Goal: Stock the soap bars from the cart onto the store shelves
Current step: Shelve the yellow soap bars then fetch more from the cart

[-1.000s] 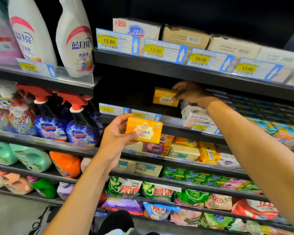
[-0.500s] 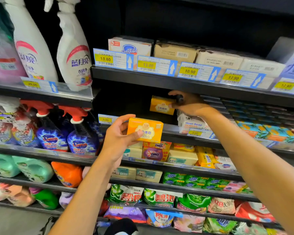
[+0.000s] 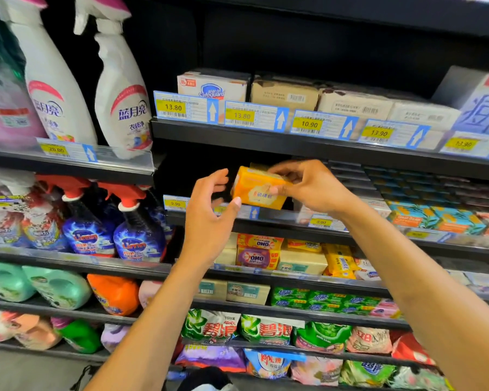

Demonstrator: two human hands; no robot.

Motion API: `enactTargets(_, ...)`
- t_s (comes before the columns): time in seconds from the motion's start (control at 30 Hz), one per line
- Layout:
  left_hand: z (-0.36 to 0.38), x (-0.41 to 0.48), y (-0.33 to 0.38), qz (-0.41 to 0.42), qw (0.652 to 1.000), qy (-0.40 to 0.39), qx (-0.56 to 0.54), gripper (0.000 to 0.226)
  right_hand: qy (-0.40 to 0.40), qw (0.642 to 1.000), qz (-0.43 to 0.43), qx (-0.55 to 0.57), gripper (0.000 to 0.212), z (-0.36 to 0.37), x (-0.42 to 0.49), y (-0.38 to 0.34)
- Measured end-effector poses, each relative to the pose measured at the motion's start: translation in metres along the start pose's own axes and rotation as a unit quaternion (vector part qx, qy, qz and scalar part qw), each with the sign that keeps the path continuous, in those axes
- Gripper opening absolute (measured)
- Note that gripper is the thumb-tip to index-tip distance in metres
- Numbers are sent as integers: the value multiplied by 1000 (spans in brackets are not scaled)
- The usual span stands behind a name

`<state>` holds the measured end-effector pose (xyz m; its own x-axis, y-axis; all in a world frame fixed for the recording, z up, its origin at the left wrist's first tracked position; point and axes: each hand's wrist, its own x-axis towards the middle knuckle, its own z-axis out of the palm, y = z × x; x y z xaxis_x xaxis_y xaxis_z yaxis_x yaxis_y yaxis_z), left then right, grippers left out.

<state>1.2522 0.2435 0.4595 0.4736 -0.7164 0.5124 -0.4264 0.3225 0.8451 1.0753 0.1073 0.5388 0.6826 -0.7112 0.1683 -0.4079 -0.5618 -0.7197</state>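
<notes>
An orange-yellow soap bar (image 3: 256,193) is up at the front of the dark second shelf (image 3: 274,221). My right hand (image 3: 311,187) pinches it, fingers over its top and thumb on its front face. My left hand (image 3: 209,218) hovers just left of the bar with fingers spread and relaxed; its thumb tip is at the bar's lower left corner. A sliver of another yellow bar (image 3: 256,165) shows behind, on the same shelf. The cart is out of view.
Boxed soaps (image 3: 285,93) and price tags (image 3: 185,107) fill the shelf above. Spray bottles (image 3: 137,235) stand to the left. Goat soap boxes (image 3: 435,218) line the same shelf to the right. OMO soap packs (image 3: 256,255) and detergent bags (image 3: 266,330) sit below.
The bar passed from my left hand to my right hand, which came off the bar set on the shelf. My left hand has opened. The camera moved closer and tilted up.
</notes>
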Motion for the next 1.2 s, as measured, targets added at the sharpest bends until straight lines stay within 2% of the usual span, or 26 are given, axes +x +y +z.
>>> enactTargets(0.1,-5,0,-18,112,977,-5,180,43,19,996,55,-72,45,-4,14,7)
enactTargets(0.2,-4,-3,-34,198,929,-64,306,42,7,987,42,-157,41,-3,28,19)
enactTargets(0.33,4,-6,-44,241,863,-129,425,55,15,970,23,-242,39,4,40,31)
enactTargets(0.43,7,-9,-52,252,835,-159,463,60,33,953,13,-301,38,6,41,39)
enactTargets(0.6,9,-10,-59,264,826,-154,473,63,23,940,10,-340,40,5,42,49)
enactTargets(0.9,11,-10,-61,267,828,-137,474,64,7,945,54,-323,46,9,51,28)
enactTargets(1.0,10,-9,-60,271,826,-138,474,65,8,946,52,-320,42,8,52,26)
enactTargets(1.1,9,-10,-61,271,826,-140,473,66,-6,947,46,-317,52,7,53,27)
enactTargets(1.2,10,-10,-60,265,827,-142,474,66,-24,941,46,-333,51,4,57,32)
